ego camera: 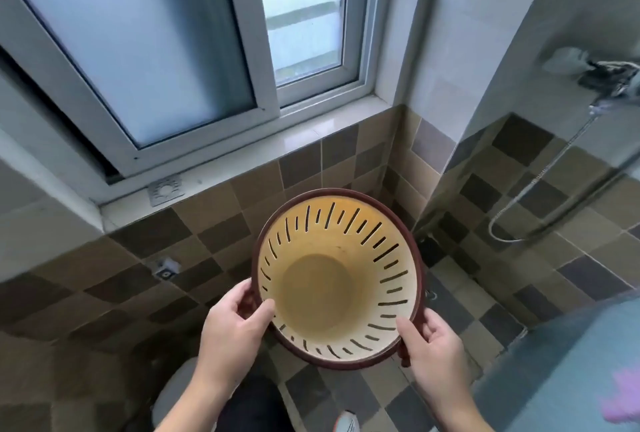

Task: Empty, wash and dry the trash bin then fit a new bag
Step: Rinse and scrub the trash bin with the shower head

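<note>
Bin (337,279) w/ slots, unlabelled, in both hands' (232,324) (431,345) grip

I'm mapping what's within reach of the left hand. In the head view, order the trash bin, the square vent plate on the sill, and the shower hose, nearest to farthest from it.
From the left hand:
1. Trash bin: gripped at its rim, so touching.
2. Vent plate: up on the window sill, above the hand.
3. Shower hose: far right, along the right wall.

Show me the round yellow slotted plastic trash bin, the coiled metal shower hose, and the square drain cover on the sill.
round yellow slotted plastic trash bin (322,293), head view, inner base
coiled metal shower hose (540,177), head view, mid-length
square drain cover (165,190), head view, centre
</note>
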